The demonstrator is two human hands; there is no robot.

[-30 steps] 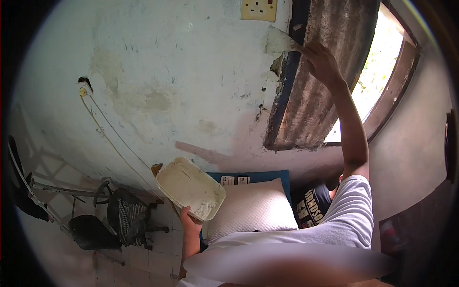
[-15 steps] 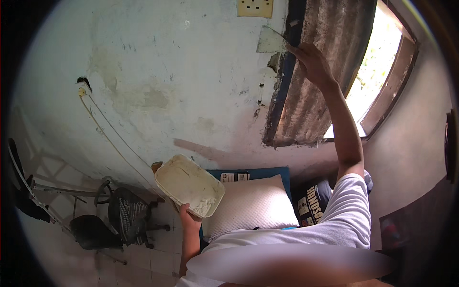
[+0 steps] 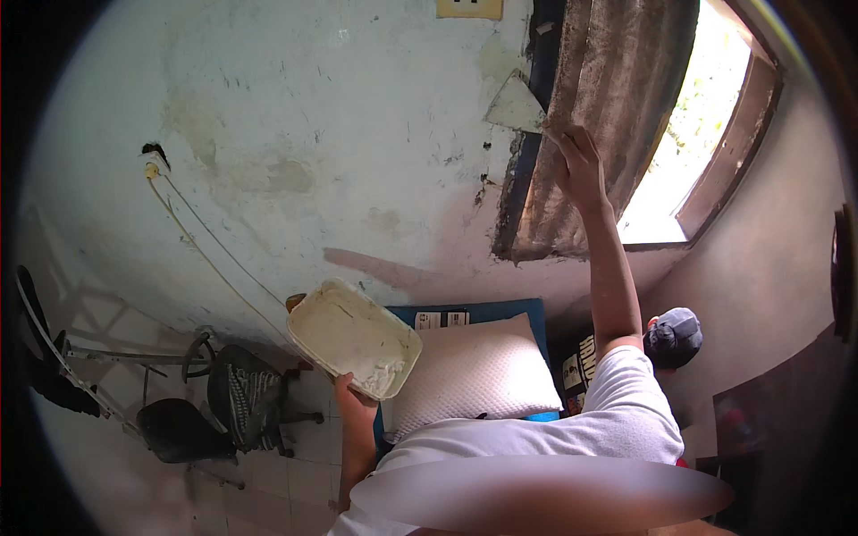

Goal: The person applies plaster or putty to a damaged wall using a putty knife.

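Your right hand (image 3: 579, 167) grips a pale, fan-shaped scraper (image 3: 517, 105) at the whitish wall (image 3: 357, 179), your left hand (image 3: 355, 398) a cream rectangular plastic tub (image 3: 344, 322) of white paste (image 3: 384, 376) — seemingly partway, the greenish-grey patch (image 3: 500, 58) beyond your right hand apparently coated, small dark pits (image 3: 482, 191) left of it unfilled.

- Scraper (image 3: 517, 104): in the right grip (image 3: 576, 161), extending up and left over the wall (image 3: 357, 116).
- Panel (image 3: 617, 71): behind the right grip; window opening (image 3: 684, 161) farther right.
- Tray (image 3: 331, 326): in the left grip (image 3: 356, 393), mostly above it; paste (image 3: 382, 375) inside.
- Pillow (image 3: 478, 375): right of the left grip.
- Chair (image 3: 183, 431): left of the left grip.
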